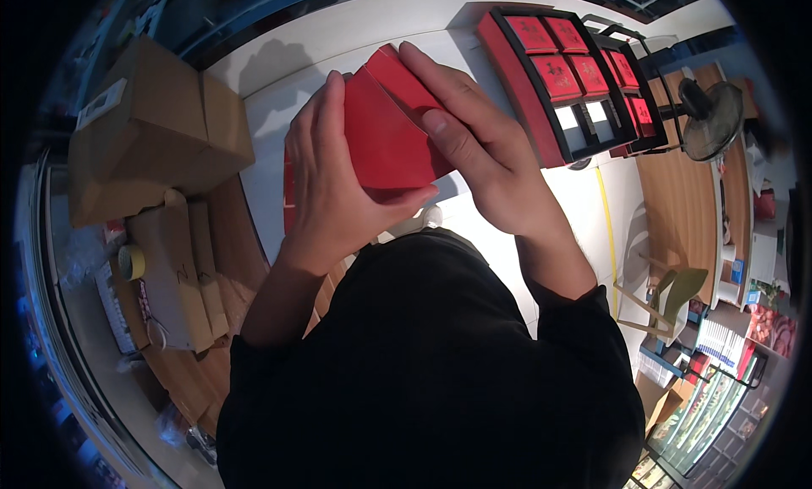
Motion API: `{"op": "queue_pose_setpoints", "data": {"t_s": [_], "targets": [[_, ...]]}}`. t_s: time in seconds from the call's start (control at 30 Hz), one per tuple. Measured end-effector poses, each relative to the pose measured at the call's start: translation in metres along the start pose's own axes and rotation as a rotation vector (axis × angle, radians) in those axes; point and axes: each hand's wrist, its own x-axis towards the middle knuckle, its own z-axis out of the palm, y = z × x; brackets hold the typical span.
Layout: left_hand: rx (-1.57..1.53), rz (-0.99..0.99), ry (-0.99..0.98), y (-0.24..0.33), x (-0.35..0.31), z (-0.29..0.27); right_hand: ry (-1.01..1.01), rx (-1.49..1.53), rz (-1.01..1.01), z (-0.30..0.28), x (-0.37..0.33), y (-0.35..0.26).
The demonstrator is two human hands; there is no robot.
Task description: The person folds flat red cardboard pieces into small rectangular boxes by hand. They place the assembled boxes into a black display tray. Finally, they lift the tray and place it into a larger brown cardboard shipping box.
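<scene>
A red box [381, 142] with a seam near its upper right edge is held up in front of me, tilted, between both hands. My left hand [330, 172] is closed round its left side and lower edge. On the other side my right hand [482, 142] grips it, with the thumb across the seam and the fingers along the far edge. Part of another red surface shows beside my left wrist, mostly hidden. To the right of the hands lies a large red case [524, 91] with black compartments; several small red boxes [554, 76] fill some, and white shows in two.
A second case [633, 83] with red boxes lies farther right, near a fan [713, 121]. At left are a large cardboard carton [144, 142], flattened cardboard [173, 269] and a roll of tape [130, 262]. A chair [677, 299] stands at the right. The table [262, 134] is white.
</scene>
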Motion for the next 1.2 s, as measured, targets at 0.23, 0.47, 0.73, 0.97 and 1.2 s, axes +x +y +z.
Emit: {"op": "queue_pose_setpoints", "data": {"t_s": [0.23,0.47,0.73,0.97,1.2], "targets": [[0.020,-0.012,0.013,0.000,-0.002,0.001,0.024,-0.240,-0.093,0.004,-0.001,0.008],[0.051,-0.056,0.006,-0.001,-0.002,0.004,0.064,-0.648,-0.271,0.008,0.002,0.018],[-0.414,-0.089,-0.037,-0.011,0.009,-0.014,-0.022,-0.391,-0.269,-0.012,-0.004,0.032],[-0.696,-0.013,0.008,-0.018,0.018,-0.003,0.176,-0.093,-0.266,-0.020,-0.018,0.027],[-0.734,-0.049,0.049,-0.016,0.017,0.009,0.198,0.001,-0.224,-0.023,-0.029,0.039]]}}
